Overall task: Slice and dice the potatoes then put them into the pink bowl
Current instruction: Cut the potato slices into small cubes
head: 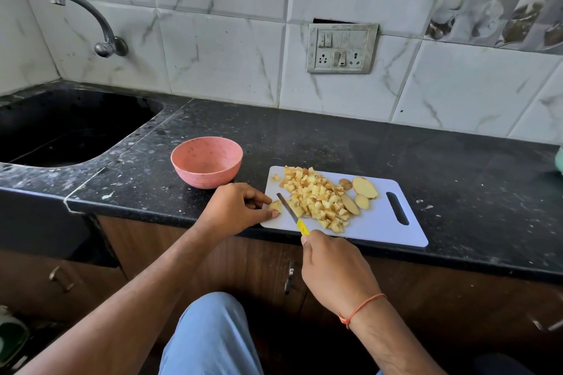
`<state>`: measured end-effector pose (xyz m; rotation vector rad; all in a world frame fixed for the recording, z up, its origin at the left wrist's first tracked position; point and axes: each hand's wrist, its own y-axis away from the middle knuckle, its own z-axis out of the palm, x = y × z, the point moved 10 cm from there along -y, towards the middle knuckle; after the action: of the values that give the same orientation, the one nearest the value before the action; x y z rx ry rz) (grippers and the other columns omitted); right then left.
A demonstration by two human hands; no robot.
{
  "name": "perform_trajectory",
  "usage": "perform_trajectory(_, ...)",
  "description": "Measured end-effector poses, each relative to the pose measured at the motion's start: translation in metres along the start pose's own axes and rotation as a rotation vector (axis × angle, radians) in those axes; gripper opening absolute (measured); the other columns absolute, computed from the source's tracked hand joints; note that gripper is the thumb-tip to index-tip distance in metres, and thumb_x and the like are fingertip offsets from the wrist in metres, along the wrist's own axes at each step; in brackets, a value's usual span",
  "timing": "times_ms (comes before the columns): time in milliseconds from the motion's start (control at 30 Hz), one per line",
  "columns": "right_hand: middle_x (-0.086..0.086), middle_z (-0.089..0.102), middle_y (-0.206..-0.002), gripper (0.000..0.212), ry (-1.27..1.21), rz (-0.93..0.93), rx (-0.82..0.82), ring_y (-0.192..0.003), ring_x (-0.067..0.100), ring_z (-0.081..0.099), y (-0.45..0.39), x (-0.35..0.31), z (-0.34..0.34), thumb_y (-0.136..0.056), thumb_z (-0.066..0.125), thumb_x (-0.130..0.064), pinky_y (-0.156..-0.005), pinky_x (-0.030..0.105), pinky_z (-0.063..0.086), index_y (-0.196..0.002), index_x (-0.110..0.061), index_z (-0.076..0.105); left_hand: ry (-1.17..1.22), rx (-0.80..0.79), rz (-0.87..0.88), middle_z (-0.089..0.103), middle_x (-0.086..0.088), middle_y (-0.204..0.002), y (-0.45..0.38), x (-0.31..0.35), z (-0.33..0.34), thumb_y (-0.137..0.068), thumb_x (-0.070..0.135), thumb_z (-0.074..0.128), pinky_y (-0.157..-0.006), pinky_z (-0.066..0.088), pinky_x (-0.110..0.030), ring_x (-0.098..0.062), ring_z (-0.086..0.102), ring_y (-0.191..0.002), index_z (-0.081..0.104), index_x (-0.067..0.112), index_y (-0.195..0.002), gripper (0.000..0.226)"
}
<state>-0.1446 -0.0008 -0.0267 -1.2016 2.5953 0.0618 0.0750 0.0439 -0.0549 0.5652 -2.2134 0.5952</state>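
A white cutting board (380,222) lies on the black counter and carries a heap of diced potato (316,195). Several uncut potato slices (364,187) lie at the heap's right side. My left hand (234,207) pinches a small potato piece (275,206) at the board's left edge. My right hand (332,268) grips a knife by its yellow handle (302,227); the blade (286,205) slants down right beside that piece. The pink bowl (206,161) stands empty on the counter, just left of the board and behind my left hand.
A black sink (61,128) is sunk into the counter at the left, with a metal tap (103,36) on the tiled wall above. A switch and socket plate (341,49) sits on the wall behind the board. Cupboard doors with handles (289,280) lie below the counter edge.
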Motion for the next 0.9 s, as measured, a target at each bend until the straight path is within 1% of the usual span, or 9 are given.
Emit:
perform_trajectory(100,-0.005,0.055,-0.076,0.031,0.01,0.003,-0.013,-0.069,0.016,0.054,-0.002,-0.003,0.003,-0.111,0.03,-0.04,-0.059,0.031,0.037,-0.097,-0.023,0.051,-0.01,0.014,-0.009,0.074,0.017,-0.087,0.002,-0.001,0.001,-0.071,0.048,0.096,-0.068,0.057,-0.017,-0.005,0.069,-0.083,0.083,0.034,-0.094,0.03)
perform_trajectory(200,-0.005,0.053,-0.076,0.03,0.029,-0.006,-0.021,-0.071,0.018,0.053,-0.002,-0.007,0.005,-0.111,0.03,-0.039,-0.06,0.032,0.036,-0.099,-0.022,0.051,-0.012,0.003,-0.013,0.075,0.018,-0.089,0.001,-0.002,0.001,-0.072,0.048,0.096,-0.07,0.059,-0.021,-0.004,0.07,-0.083,0.084,0.035,-0.093,0.027)
perform_trajectory(333,-0.003,0.053,-0.083,0.031,0.065,-0.007,-0.052,-0.075,0.02,0.049,0.001,-0.01,0.007,-0.111,0.03,-0.035,-0.065,0.032,0.037,-0.109,-0.02,0.057,-0.012,0.001,0.018,0.075,0.021,-0.093,0.001,0.0,0.001,-0.077,0.041,0.094,-0.071,0.056,-0.015,0.003,0.07,-0.085,0.085,0.033,-0.094,0.02)
perform_trajectory(433,-0.002,0.053,-0.085,0.029,0.102,-0.009,-0.082,-0.077,0.02,0.05,-0.001,-0.013,0.011,-0.111,0.032,-0.033,-0.065,0.033,0.038,-0.112,-0.018,0.057,-0.002,0.007,0.015,0.075,0.021,-0.094,0.0,0.0,0.001,-0.079,0.039,0.093,-0.073,0.058,-0.016,0.003,0.071,-0.085,0.085,0.032,-0.092,0.017)
perform_trajectory(533,0.002,0.061,-0.09,0.026,0.134,-0.018,-0.116,-0.077,0.021,0.052,-0.008,-0.015,0.017,-0.109,0.036,-0.03,-0.065,0.033,0.041,-0.113,-0.017,0.058,0.007,0.007,-0.009,0.076,0.021,-0.093,-0.001,-0.001,0.001,-0.079,0.038,0.093,-0.072,0.058,-0.016,0.004,0.071,-0.083,0.084,0.033,-0.091,0.016)
perform_trajectory(667,0.0,0.054,-0.082,0.022,0.164,-0.028,-0.128,-0.075,0.022,0.053,-0.014,-0.016,0.02,-0.105,0.04,-0.023,-0.064,0.033,0.045,-0.115,-0.016,0.059,0.013,0.011,-0.019,0.076,0.02,-0.09,-0.003,-0.004,0.002,-0.078,0.038,0.095,-0.072,0.058,-0.018,0.003,0.072,-0.082,0.084,0.034,-0.087,0.015)
perform_trajectory(733,0.003,0.059,-0.088,0.022,0.172,-0.023,-0.14,-0.081,0.025,0.058,-0.019,-0.017,0.021,-0.104,0.042,-0.021,-0.066,0.034,0.044,-0.117,-0.015,0.059,0.011,0.016,-0.027,0.077,0.02,-0.089,-0.002,-0.006,0.001,-0.077,0.037,0.095,-0.072,0.058,-0.019,0.001,0.072,-0.082,0.085,0.032,-0.087,0.015)
perform_trajectory(833,0.01,0.065,-0.107,0.025,0.192,-0.008,-0.199,-0.098,0.03,0.064,-0.028,-0.021,0.025,-0.103,0.044,-0.019,-0.069,0.036,0.043,-0.124,-0.014,0.056,0.012,0.011,-0.032,0.077,0.02,-0.088,-0.003,-0.006,0.001,-0.077,0.037,0.096,-0.068,0.053,-0.013,0.003,0.071,-0.081,0.085,0.03,-0.088,0.017)
perform_trajectory(900,0.01,0.064,-0.108,0.025,0.204,-0.018,-0.214,-0.098,0.03,0.062,-0.03,-0.021,0.025,-0.103,0.045,-0.019,-0.07,0.036,0.042,-0.125,-0.014,0.056,0.004,0.006,-0.048,0.076,0.022,-0.086,-0.003,-0.006,0.002,-0.077,0.038,0.095,-0.066,0.051,-0.01,0.003,0.071,-0.08,0.085,0.03,-0.088,0.017)
